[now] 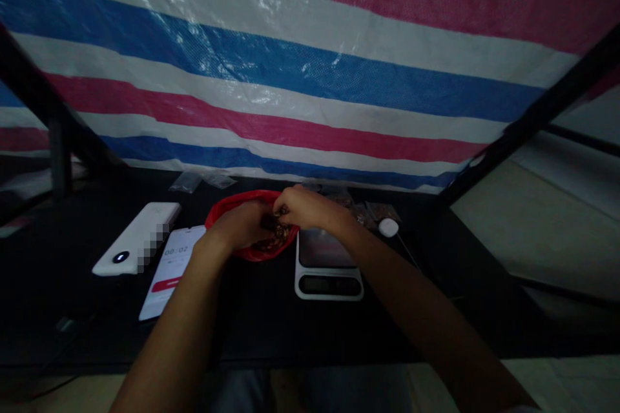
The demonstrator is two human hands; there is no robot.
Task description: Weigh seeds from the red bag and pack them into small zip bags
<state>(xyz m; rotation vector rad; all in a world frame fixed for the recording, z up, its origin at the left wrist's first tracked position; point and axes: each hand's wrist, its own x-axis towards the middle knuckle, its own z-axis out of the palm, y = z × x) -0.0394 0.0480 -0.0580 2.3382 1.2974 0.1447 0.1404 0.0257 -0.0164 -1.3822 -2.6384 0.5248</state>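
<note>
A red plastic bag point(219, 208) lies with its mouth spread wide, holding a heap of small brown pieces point(277, 239) whose kind is too dark to make out. My left hand point(247, 226) reaches in from the left side, its fingertips hidden among the pieces. Over the bag's right edge bends my right hand point(305, 205), fingers curled together at the pieces; what they pinch is not clear. Just right of the bag, partly under my right wrist, stands a white kitchen scale point(329, 287) with a dark display and a bare platform.
At the left lie a white power bank point(138, 239) and a phone point(167, 271) showing a timer. Clear small bags point(203, 181) rest at the back. Filled bags point(382, 211) and a white round-ended object point(388, 227) are behind my right arm. A striped sheet point(310, 77) closes the back.
</note>
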